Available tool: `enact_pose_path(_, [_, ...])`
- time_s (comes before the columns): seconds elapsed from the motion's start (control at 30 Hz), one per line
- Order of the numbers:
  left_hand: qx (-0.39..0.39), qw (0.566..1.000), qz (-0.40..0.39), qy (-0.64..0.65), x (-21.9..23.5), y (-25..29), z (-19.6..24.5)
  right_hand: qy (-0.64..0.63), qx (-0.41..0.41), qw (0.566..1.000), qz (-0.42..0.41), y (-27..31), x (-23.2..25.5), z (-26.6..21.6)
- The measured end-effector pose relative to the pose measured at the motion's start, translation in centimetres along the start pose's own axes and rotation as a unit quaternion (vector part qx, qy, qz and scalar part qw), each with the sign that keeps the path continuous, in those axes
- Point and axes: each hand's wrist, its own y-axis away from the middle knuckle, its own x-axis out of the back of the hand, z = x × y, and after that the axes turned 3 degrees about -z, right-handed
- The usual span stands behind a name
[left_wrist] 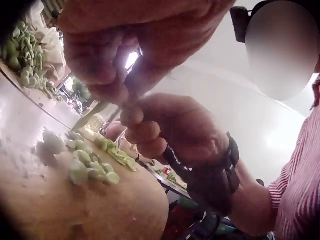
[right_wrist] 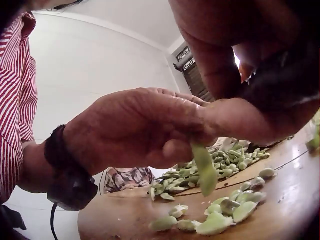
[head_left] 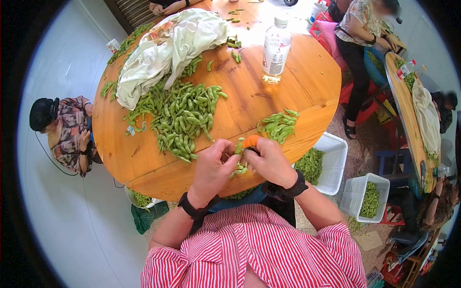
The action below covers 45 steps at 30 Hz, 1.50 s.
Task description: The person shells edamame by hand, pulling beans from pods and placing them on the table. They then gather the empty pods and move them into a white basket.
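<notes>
My left hand (head_left: 213,164) pinches a green soybean pod (head_left: 239,145) between thumb and fingers, close over the table's near edge. Meeting it from the other side, my right hand (head_left: 274,164) has its curled fingers and thumb at the same pod. An orange cover (head_left: 250,140) wraps one right finger, and a black band shows on that hand. In the right wrist view, the pod (right_wrist: 205,170) hangs down below the left fingers. Pale shelled beans (left_wrist: 90,167) lie loose on the wood beneath both hands. The fingertips' contact on the pod is partly hidden.
A big heap of pods (head_left: 187,117) lies ahead left, partly under a pale cloth (head_left: 173,50). A smaller group of pods (head_left: 279,126) lies right, below a bottle (head_left: 277,50). White baskets (head_left: 334,161) of pods stand on the floor. Other people sit around.
</notes>
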Motion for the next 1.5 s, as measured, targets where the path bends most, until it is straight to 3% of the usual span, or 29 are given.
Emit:
enact_pose_path(0.3, [0.005, 0.998, -0.011, -0.055, 0.1, -0.1, 0.5, 0.063, -0.017, 0.997, -0.043, 0.2, 0.7, -0.7])
enact_pose_path(0.4, [-0.027, 0.997, -0.002, -0.078, -0.1, 0.0, 0.5, 0.069, 0.001, 0.997, -0.029, 0.2, 0.5, -0.5])
enact_pose_path(0.57, [-0.167, 0.965, 0.05, -0.198, -0.8, 0.1, -0.2, 0.114, 0.027, 0.993, 0.03, 0.1, -0.1, -1.7])
enact_pose_path(0.7, [-0.211, 0.948, 0.05, -0.233, -0.8, 0.3, -0.2, 0.121, 0.023, 0.991, 0.046, 0.0, -0.2, -1.8])
enact_pose_path(0.77, [-0.092, 0.991, 0.009, -0.096, -0.4, 0.5, 0.1, 0.038, 0.043, 0.998, 0.033, -0.3, 0.0, -1.8])
enact_pose_path(0.8, [-0.092, 0.991, 0.009, -0.096, -0.2, 0.4, -0.1, 0.037, 0.043, 0.998, 0.033, -0.4, 0.1, -1.8])
enact_pose_path(0.83, [-0.038, 0.999, -0.012, -0.008, 0.0, 0.1, -0.3, 0.047, 0.049, 0.998, 0.017, -0.5, 0.5, -1.8])
enact_pose_path(0.87, [0.017, 0.996, -0.032, 0.08, 0.2, -0.1, -0.4, 0.058, 0.055, 0.997, 0.001, -0.4, 0.7, -1.8])
enact_pose_path(0.9, [0.016, 0.996, -0.031, 0.08, 0.5, -0.2, -0.4, 0.058, 0.056, 0.997, 0.0, -0.3, 0.9, -2.1])
enact_pose_path(0.97, [0.096, 0.978, -0.075, 0.171, 0.8, -0.3, -0.1, 0.088, 0.046, 0.995, -0.001, 0.0, 1.2, -2.6])
enact_pose_path(1.2, [0.087, 0.979, -0.075, 0.17, 0.6, -0.2, -0.1, 0.073, 0.055, 0.996, -0.011, 0.0, 1.2, -1.0])
enact_pose_path(1.3, [0.128, 0.965, -0.108, 0.203, 1.1, -0.4, 0.1, 0.081, 0.062, 0.994, -0.036, 0.0, 1.8, -1.5])
enact_pose_path(1.5, [0.108, 0.969, -0.109, 0.193, 0.5, -0.2, -0.9, 0.031, 0.022, 0.997, -0.065, -0.1, 1.7, -0.6])
